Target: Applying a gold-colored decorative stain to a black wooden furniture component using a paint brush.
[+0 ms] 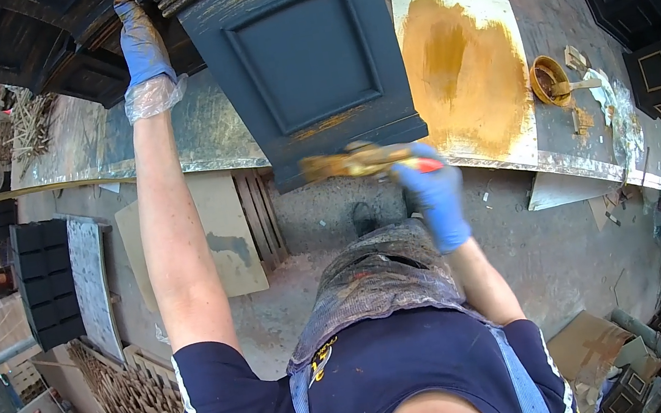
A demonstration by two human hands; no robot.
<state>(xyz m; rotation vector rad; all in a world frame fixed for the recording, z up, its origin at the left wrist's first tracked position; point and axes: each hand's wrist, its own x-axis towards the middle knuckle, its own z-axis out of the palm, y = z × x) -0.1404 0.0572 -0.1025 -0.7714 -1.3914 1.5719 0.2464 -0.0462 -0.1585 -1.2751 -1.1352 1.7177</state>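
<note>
- The gloved fingers (410, 180) of the right hand (438, 203), toward three o'clock, are closed around the red-marked handle of a paintbrush (358, 161); their exact placing is blurred.
- The paintbrush is held level, its brown-stained bristles pointed to nine o'clock at the lower edge of the panelled cabinet; whether contact is made cannot be told.
- The black panelled cabinet (304, 56) is seen at twelve o'clock, with gold streaks left along its edges and below the raised frame.
- The step in hand is judged to be the brushing of gold highlights onto the dark finish; a light, nearly dry stroke along the lower moulding seems called for, with the recessed centre spared.
- The left hand (145, 55) is stretched toward eleven o'clock, against dark woodwork; its fingers are kept pressed together, but whether anything is gripped cannot be told.
- At two o'clock, an ochre-smeared white board (469, 75) is laid beside the cabinet, and beyond it a paint tub (539, 81) is placed; for reloading, the board would be within reach.
</note>
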